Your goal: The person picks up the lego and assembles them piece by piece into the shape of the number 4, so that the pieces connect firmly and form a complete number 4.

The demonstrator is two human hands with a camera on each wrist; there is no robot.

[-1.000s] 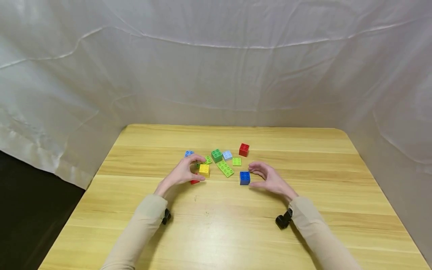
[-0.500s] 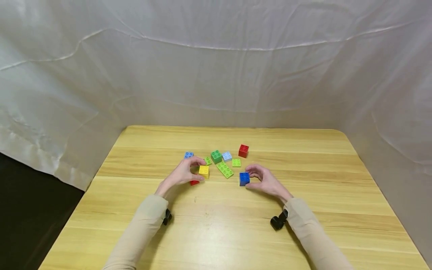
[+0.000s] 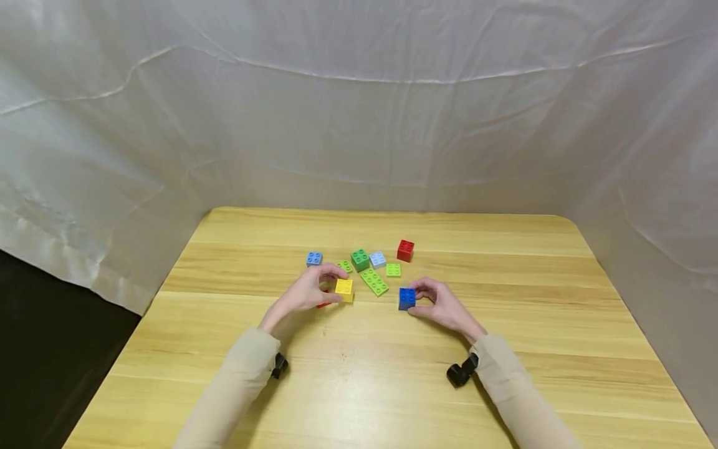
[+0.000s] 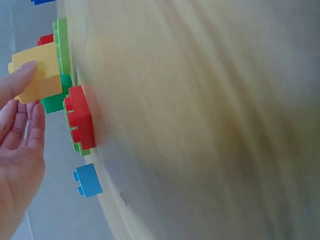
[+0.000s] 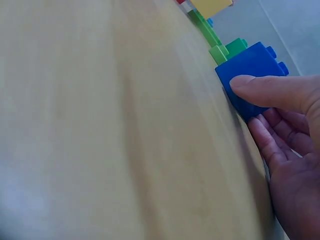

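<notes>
The person's left hand point(image 3: 308, 290) is pinching a yellow brick point(image 3: 344, 290) between thumb and fingers, the grasp spreading only as wide as the brick; in the left wrist view the brick appears to be hanging just clear of the table point(image 3: 364, 399). The right hand point(image 3: 445, 307) is gripping a dark blue brick point(image 3: 407, 299) in much the same way, its thumb pressing one face and its fingers lying behind; whether that brick is touching the wood is hard to tell. The dark blue brick is being held at three o'clock from the yellow one, well apart. Around the yellow brick, a small lime piece point(image 3: 345, 267) is lying at twelve o'clock, a green brick point(image 3: 360, 259) is standing at one, a flat red brick point(image 4: 82, 119) is resting at eight, partly hidden by the left hand in the head view, and a mid-blue brick point(image 3: 314, 259) is sitting between ten and eleven. From the dark blue brick, a long lime plate point(image 3: 374, 282) is lying at ten o'clock, a pale blue piece point(image 3: 378, 259) between ten and eleven, a square lime plate point(image 3: 394, 270) at eleven, and a tall red brick point(image 3: 406, 251) is standing at twelve.
</notes>
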